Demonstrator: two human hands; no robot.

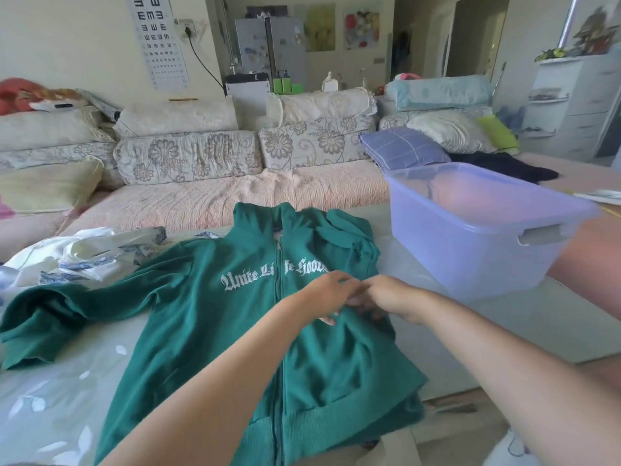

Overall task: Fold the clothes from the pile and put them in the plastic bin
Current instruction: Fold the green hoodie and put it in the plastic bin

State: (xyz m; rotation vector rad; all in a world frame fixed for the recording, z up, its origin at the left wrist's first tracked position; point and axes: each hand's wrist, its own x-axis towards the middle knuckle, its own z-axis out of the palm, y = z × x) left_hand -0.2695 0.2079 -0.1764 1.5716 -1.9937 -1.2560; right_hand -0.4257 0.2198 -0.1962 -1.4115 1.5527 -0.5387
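Observation:
A green zip-up jacket (235, 331) with white lettering lies face up on the table. Its left sleeve stretches out to the left; the right side is folded in under the body. My left hand (327, 294) and my right hand (386, 297) meet over the jacket's right chest, fingers curled into the fabric; the exact hold is partly hidden. A pale purple plastic bin (487, 230) stands to the right of the jacket, with nothing visible inside. A pile of white and blue-patterned clothes (90, 257) lies at the left, by the outstretched sleeve.
A sofa (201, 156) with floral cushions runs behind the table. A dark garment (504, 168) and pillows lie at the back right. The table (537, 317) has a floral cover at the near left, and its edge drops off at the lower right.

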